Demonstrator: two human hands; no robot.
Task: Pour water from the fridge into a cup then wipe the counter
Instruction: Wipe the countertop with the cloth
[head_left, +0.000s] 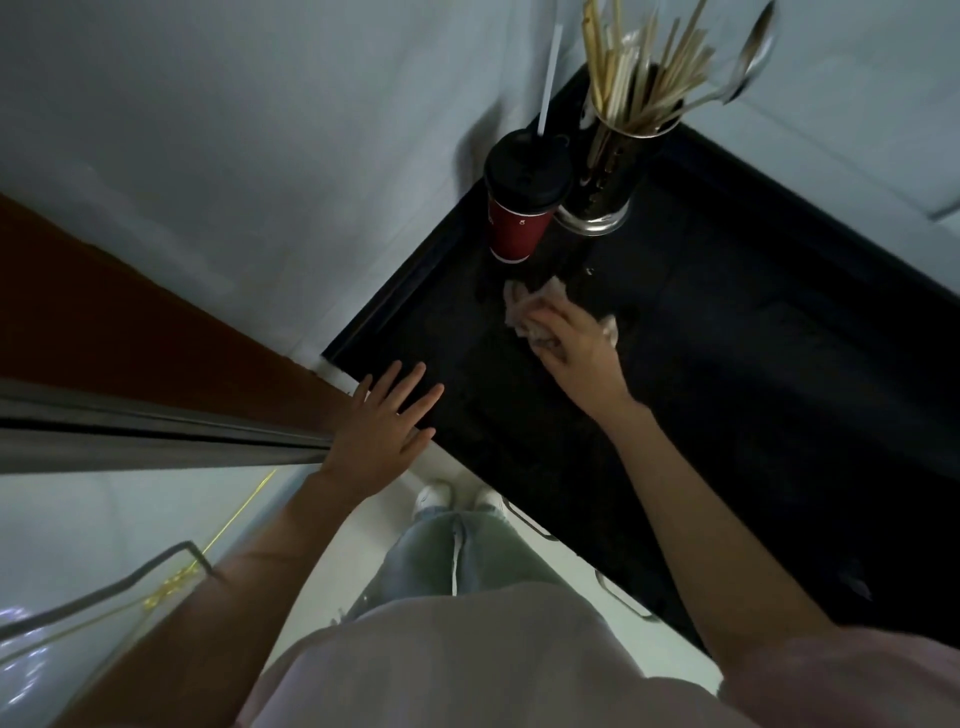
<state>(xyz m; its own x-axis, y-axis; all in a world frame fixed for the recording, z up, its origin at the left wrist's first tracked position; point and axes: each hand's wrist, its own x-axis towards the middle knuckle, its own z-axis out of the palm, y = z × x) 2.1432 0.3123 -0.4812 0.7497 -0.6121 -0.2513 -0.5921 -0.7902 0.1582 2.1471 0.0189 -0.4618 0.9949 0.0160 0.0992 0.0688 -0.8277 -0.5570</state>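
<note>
A red paper cup (519, 208) with a black lid and a white straw stands at the back left corner of the black counter (753, 389). Just in front of the cup, my right hand (576, 345) grips a crumpled pale tissue (524, 306) and presses it on the counter. My left hand (384, 431) is flat with fingers spread, at the counter's front left corner beside the fridge edge. The fridge (104, 441) fills the left side, its door seal showing.
A metal utensil holder (605, 176) with chopsticks and spoons stands right of the cup, touching it or nearly so. White walls close the corner behind. Drawer handles (530, 525) line the cabinet front below the counter edge. My legs and shoes are below.
</note>
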